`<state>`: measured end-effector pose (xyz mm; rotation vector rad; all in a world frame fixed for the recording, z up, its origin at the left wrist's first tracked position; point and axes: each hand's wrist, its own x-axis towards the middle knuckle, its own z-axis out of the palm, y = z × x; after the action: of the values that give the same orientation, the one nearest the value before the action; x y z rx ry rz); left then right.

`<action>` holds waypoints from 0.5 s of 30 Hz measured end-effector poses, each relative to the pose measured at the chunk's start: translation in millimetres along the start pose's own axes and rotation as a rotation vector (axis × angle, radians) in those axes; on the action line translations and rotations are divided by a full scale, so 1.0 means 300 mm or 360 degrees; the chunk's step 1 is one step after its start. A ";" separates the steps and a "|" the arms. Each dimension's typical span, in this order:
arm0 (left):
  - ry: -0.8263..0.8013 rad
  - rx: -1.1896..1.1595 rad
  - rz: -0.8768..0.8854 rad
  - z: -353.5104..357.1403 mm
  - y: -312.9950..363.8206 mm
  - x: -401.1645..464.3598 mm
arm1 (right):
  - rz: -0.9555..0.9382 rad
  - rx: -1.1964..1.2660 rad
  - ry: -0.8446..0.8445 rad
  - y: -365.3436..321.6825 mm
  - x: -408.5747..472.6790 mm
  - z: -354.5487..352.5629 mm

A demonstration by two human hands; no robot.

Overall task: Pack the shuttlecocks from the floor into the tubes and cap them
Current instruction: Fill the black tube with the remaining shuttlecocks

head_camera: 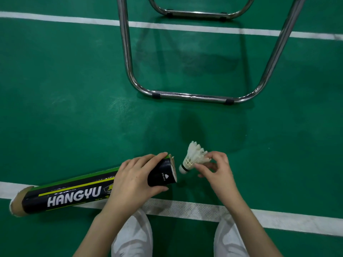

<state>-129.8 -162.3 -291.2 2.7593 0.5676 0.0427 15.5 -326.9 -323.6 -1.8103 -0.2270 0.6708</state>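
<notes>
Crouching over the green court floor (pixel 74 89), a person works with both hands just above it. The left hand (pixel 136 178) wraps its grip round the right-hand end of one long black cardboard tube with green and yellow stripes and white "HANGYU" lettering (pixel 70 194); fingers curl over the top and the thumb closes underneath, so the grip is firmly closed on the tube. That tube lies nearly level, its far end out to the left over a white court line (pixel 185 208), its open mouth facing right. The right hand (pixel 216 169) pinches one white feathered shuttlecock with a black-banded cork tip (pixel 194 157) by the feather skirt, thumb and fingertips lightly closed on it, the other fingers loosely bent. The cork points left and down, just beside the tube's mouth but apart from it. I count one tube and one shuttlecock. Beyond the hands stand two chrome tubular chair-leg loops (pixel 191 96), one near and one farther back, and a second white line crosses behind them. Two white shoes (pixel 132 236) show below the wrists.
</notes>
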 end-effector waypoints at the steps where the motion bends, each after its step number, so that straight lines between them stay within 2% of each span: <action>1: -0.0011 -0.0012 -0.0001 0.002 0.006 0.003 | 0.0002 0.0062 0.0049 0.001 -0.010 -0.003; 9: 0.0024 0.0011 -0.0020 0.014 0.042 0.022 | -0.0047 0.0024 0.0234 -0.047 -0.064 -0.028; 15: 0.0038 0.0018 0.0012 0.016 0.063 0.023 | 0.0000 0.0081 0.0165 -0.105 -0.102 -0.004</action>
<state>-115.9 -177.5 -290.0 2.7756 0.5651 0.0746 -3.4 -331.5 -284.3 -1.7904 -0.1392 0.5759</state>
